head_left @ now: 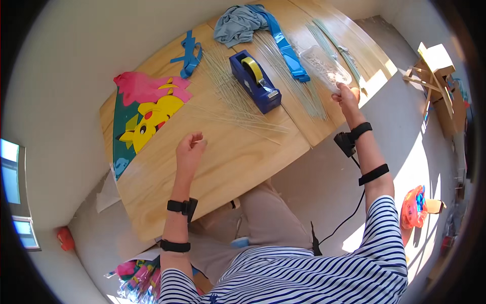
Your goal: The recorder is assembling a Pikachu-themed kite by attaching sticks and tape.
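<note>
My right hand (348,98) is closed on the near end of a clear plastic container (310,52) at the table's right side. Small whitish pieces (324,67) lie inside it. Over the bare wood left of centre, my left hand (189,151) has its fingers pinched together; a tiny pale bit may show at the fingertips, too small to name. Beyond that hand, thin pale sticks (228,83) are spread across the table. A dark blue tape dispenser (271,103) with a yellow roll (251,69) stands among them.
A pink, green and yellow cartoon-printed sheet (157,112) covers the table's left edge. Blue ribbon (287,50), a grey-blue cloth (238,26) and another blue strip (189,55) lie at the back. An orange bag (414,207) and cardboard box (452,106) are on the floor at right.
</note>
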The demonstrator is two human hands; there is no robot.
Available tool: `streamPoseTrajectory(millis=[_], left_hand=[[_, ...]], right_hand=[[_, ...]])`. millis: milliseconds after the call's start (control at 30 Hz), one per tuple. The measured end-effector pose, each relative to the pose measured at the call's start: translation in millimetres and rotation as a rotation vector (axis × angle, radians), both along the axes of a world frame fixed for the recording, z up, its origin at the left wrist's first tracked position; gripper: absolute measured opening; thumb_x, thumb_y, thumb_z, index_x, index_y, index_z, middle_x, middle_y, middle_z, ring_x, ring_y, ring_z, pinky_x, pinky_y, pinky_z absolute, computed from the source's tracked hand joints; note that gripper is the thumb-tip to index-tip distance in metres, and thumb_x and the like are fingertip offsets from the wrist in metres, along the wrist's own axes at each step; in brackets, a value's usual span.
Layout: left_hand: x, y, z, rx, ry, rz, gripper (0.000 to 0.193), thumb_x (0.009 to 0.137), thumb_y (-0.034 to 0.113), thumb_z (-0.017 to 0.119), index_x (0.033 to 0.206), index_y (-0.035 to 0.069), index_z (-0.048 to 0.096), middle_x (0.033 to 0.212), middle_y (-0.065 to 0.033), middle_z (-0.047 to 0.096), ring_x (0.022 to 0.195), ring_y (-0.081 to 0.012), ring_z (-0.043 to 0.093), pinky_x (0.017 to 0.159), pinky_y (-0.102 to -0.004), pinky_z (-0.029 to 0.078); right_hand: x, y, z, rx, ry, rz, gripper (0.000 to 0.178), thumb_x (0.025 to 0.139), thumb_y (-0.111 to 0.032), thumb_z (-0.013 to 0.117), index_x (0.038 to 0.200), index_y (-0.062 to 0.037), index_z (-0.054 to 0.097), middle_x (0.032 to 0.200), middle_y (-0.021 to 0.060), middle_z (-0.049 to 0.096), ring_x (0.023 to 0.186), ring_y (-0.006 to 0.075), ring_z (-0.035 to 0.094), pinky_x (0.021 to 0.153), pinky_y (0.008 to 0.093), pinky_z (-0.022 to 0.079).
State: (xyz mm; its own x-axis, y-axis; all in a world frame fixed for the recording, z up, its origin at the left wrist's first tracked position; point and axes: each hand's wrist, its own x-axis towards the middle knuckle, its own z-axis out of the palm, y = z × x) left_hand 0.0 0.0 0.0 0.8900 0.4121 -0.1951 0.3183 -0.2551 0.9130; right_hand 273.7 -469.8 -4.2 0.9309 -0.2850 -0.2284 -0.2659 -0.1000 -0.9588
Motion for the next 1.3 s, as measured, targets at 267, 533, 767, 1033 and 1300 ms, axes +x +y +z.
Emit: streamPoseTrajectory(millis=[267, 533, 767, 1033, 1300], left_hand=[[65.1, 4.7, -18.8, -0.304, 0.094, 0.173, 0.041, 0.093, 0.006, 0.064, 0.132, 0.001, 0.06, 0.123, -0.0067, 0.066, 0.102, -0.0159, 0.066, 0.081, -0.0278, 0.054], [86.8, -13.4, -24.2, -0.502, -0.073, 0.139, 0.042, 0.094, 0.002, 0.06, 0.136, -0.001, 0.056, 0.13, -0.0105, 0.063, 0.107, -0.0191, 0.066, 0.091, -0.0327, 0.056], [106.3, -4.1, -28.1, -0.662, -0.129, 0.028, 0.043, 0.095, 0.003, 0.059, 0.138, -0.003, 0.054, 0.13, -0.012, 0.062, 0.111, -0.0216, 0.066, 0.096, -0.0353, 0.055], [148.3, -12.2, -31.5, -0.488, -0.154, -0.137, 0.048, 0.091, 0.004, 0.063, 0.138, -0.001, 0.057, 0.121, -0.0086, 0.065, 0.1, -0.0128, 0.061, 0.085, -0.0259, 0.051], [98.1, 84.3, -39.0, 0.756, -0.307, 0.067, 0.05, 0.082, 0.006, 0.07, 0.131, -0.001, 0.059, 0.13, -0.0183, 0.063, 0.119, -0.0386, 0.057, 0.105, -0.0453, 0.043]], right_hand=[[5.0, 48.9, -2.2, -0.191, -0.112, -0.116, 0.033, 0.09, -0.027, 0.073, 0.089, 0.0035, 0.061, 0.073, 0.0078, 0.063, 0.056, 0.0167, 0.066, 0.05, 0.0289, 0.049], [-144.2, 247.0, 27.9, -0.684, -0.657, 0.797, 0.033, 0.077, -0.014, 0.075, 0.105, -0.0018, 0.061, 0.099, 0.016, 0.061, 0.097, 0.0353, 0.061, 0.08, 0.043, 0.05], [-107.8, 338.4, -14.0, -1.095, -0.813, 0.612, 0.031, 0.076, -0.018, 0.076, 0.101, -0.0084, 0.061, 0.103, 0.0126, 0.06, 0.1, 0.0325, 0.061, 0.079, 0.0427, 0.048], [-92.0, 329.8, -33.1, -1.148, -0.586, 0.611, 0.028, 0.077, -0.011, 0.073, 0.101, -0.007, 0.06, 0.107, 0.0138, 0.057, 0.098, 0.0329, 0.064, 0.074, 0.0417, 0.059], [-90.0, 334.5, -20.6, -1.276, -0.752, 0.518, 0.023, 0.08, -0.009, 0.066, 0.103, -0.0059, 0.063, 0.104, 0.012, 0.057, 0.098, 0.0317, 0.06, 0.076, 0.0407, 0.053]])
